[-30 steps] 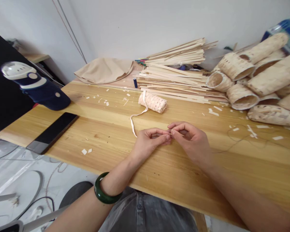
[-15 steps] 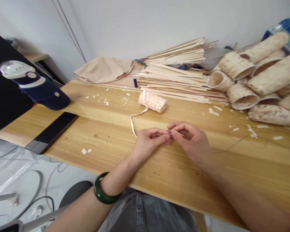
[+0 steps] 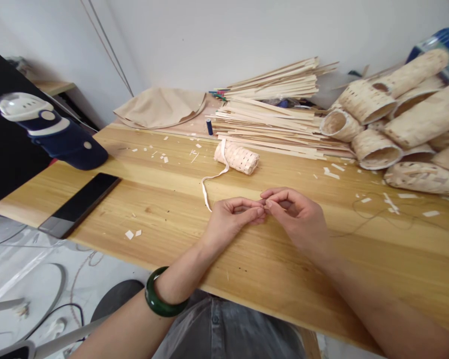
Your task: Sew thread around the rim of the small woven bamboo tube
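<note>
Over the middle of the table, my left hand (image 3: pixel 235 219) and my right hand (image 3: pixel 297 214) meet fingertip to fingertip. Both are closed in a pinch between thumb and forefinger. Whatever lies between the fingertips is too small to make out. A thin dark thread (image 3: pixel 362 227) trails over the table at the right and disappears behind my right hand; whether its end is in my fingers is hidden. Just beyond my hands lies a small woven cylinder (image 3: pixel 237 157) of pale strips, on its side. A loose white strip (image 3: pixel 205 187) curls from it towards my left hand.
Bundles of thin wooden strips (image 3: pixel 269 122) lie along the wall beside a small dark-blue spool (image 3: pixel 209 127). Woven tubes (image 3: pixel 377 149) are heaped at the right. A phone (image 3: pixel 82 204) and a blue bottle (image 3: pixel 67 144) are at the left. Beige cloth (image 3: pixel 159 109) lies behind.
My right fingertips have shifted very slightly to the right. Both hands keep their pinch, and the woven cylinder stays where it was.
</note>
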`<state>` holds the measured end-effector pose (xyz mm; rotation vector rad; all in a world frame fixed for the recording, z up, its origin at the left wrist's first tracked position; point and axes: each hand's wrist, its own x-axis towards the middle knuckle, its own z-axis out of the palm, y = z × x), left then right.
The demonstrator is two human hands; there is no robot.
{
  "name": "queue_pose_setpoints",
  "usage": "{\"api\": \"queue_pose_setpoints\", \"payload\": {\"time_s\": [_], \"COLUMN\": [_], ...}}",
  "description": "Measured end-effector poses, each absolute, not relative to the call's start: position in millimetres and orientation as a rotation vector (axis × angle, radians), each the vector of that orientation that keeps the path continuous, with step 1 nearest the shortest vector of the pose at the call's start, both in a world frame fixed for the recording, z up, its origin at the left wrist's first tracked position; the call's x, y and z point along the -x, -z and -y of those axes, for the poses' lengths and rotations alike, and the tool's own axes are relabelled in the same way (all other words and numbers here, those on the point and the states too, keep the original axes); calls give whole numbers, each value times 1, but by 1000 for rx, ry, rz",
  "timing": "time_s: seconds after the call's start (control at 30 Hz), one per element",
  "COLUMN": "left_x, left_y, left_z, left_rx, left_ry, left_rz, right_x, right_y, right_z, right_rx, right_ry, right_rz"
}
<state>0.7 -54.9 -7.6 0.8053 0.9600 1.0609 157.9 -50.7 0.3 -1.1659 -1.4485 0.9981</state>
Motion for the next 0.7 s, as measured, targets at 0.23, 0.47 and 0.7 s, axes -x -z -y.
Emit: {"api": "queue_pose_setpoints", "payload": {"time_s": [0.23, 0.47, 0.7], "left_x": [-1, 0, -1], "left_y": [8, 7, 8], "left_z": [55, 55, 55], "left_rx": [-803, -820, -819], "left_ry": [-1055, -1044, -1042], "left_rz": [-957, -982, -977], "right_x": [-158, -158, -158], "right_y": [-1, -1, 1], "right_z": [51, 51, 51], "right_rx": [1158, 1164, 1168], "right_ry": [-994, -980, -988], "right_rz": [1474, 1475, 1464]}}
